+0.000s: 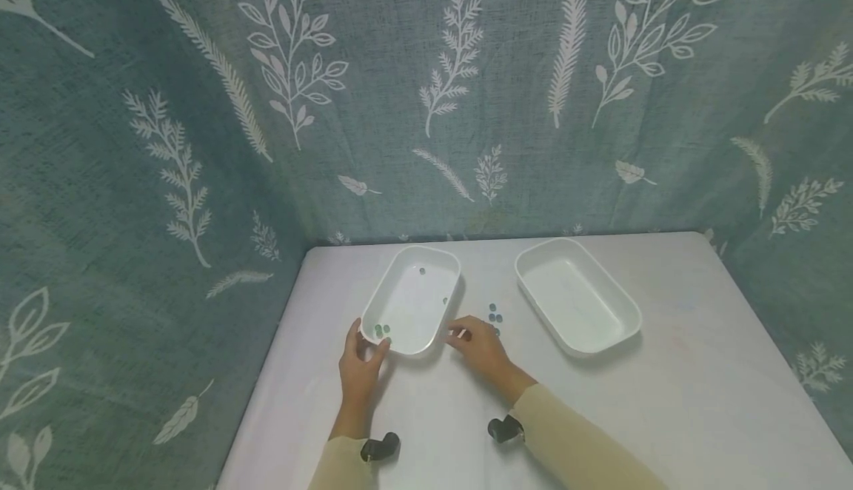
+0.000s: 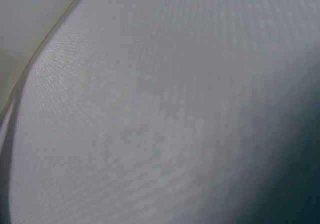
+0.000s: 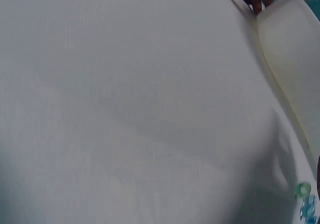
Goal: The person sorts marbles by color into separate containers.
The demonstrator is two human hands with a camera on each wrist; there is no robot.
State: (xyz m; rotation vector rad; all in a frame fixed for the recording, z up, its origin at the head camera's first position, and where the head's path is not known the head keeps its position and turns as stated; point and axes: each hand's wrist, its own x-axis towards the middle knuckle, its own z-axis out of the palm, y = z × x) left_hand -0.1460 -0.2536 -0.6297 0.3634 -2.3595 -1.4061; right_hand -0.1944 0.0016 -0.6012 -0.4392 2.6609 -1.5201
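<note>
My left hand (image 1: 360,368) grips the near left corner of a white rectangular tray (image 1: 436,249), thumb over the rim and fingers along the outside. That corner grip also shows at the top of the right wrist view, where the tray's outer wall (image 3: 287,49) stands on the cloth. Several small green glass beads (image 1: 378,331) lie inside by the thumb, and a bluish bead (image 1: 422,271) sits farther back. With bent fingers, my right hand (image 1: 481,343) is close against the tray's near right side; whether it holds anything is hidden.
Several blue beads (image 1: 492,317) lie on the white cloth (image 1: 693,371) just beyond the right hand. A second white tray (image 1: 578,294), with no beads visible in it, stands farther right. Leaf-patterned green curtains (image 1: 400,105) rise behind and beside the table.
</note>
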